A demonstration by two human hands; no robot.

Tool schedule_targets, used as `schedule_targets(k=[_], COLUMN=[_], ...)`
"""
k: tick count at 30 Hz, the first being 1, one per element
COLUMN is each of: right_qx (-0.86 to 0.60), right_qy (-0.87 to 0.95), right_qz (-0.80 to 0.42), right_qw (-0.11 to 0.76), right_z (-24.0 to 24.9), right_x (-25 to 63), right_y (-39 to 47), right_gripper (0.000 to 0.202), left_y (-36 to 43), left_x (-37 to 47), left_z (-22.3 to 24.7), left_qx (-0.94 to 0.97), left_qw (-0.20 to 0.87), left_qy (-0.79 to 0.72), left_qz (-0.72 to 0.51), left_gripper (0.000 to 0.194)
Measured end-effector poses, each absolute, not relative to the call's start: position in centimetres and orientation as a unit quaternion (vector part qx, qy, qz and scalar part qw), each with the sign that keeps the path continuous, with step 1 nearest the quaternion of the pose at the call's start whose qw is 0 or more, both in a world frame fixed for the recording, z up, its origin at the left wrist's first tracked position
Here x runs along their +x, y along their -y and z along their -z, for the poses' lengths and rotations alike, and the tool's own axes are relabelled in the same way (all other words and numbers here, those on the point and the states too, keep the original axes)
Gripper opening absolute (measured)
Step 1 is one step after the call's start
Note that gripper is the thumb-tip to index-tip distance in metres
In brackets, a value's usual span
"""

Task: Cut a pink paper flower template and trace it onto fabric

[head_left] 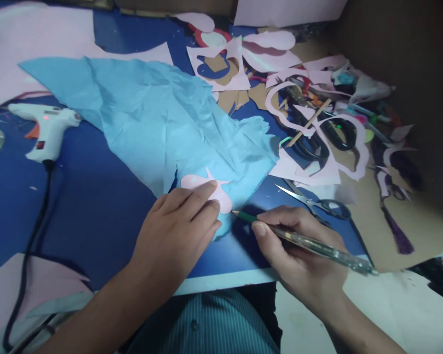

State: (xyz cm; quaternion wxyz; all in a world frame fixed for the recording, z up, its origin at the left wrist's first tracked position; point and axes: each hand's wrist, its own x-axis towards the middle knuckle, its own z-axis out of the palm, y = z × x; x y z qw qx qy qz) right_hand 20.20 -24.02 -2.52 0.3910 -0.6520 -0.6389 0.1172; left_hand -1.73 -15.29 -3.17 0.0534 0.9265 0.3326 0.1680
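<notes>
A pink cut-out with rounded lobes and a thin pointed stem (224, 200) lies flat on a creased light-blue cloth (143, 113). My left hand (179, 219) rests on that cut-out with its fingers stretched out, covering part of it. In my right hand (299, 246) is a pencil (245, 216) with a green front part and a clear, glittery rear barrel. Its sharpened tip is at the cut-out's lower right edge, over the cloth. Just beyond the right hand lies a pair of scissors (312, 201), blades apart.
On the left a white glue gun (49, 129) lies with its black cord (37, 246) running toward me. Pink sheets and scraps (229, 64) cover the back. Cardboard (376, 231), tools and a purple tassel (397, 231) clutter the right. The blue table's pale front edge (229, 282) is near my lap.
</notes>
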Motion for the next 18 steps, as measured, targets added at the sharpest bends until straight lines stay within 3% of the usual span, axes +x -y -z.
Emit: schedule_targets(k=[18], right_qx=[-0.654], right_qy=[0.639], right_qz=[-0.109], right_qw=[0.39], right_z=[2.45], right_x=[20.23], right_y=[23.96], right_gripper=[0.006], left_y=[15.34], left_x=[-1.7], left_z=[3.24], left_qx=[0.926], left_qw=[0.054], left_qy=[-0.333], left_qz=[-0.171], left_gripper=[0.019])
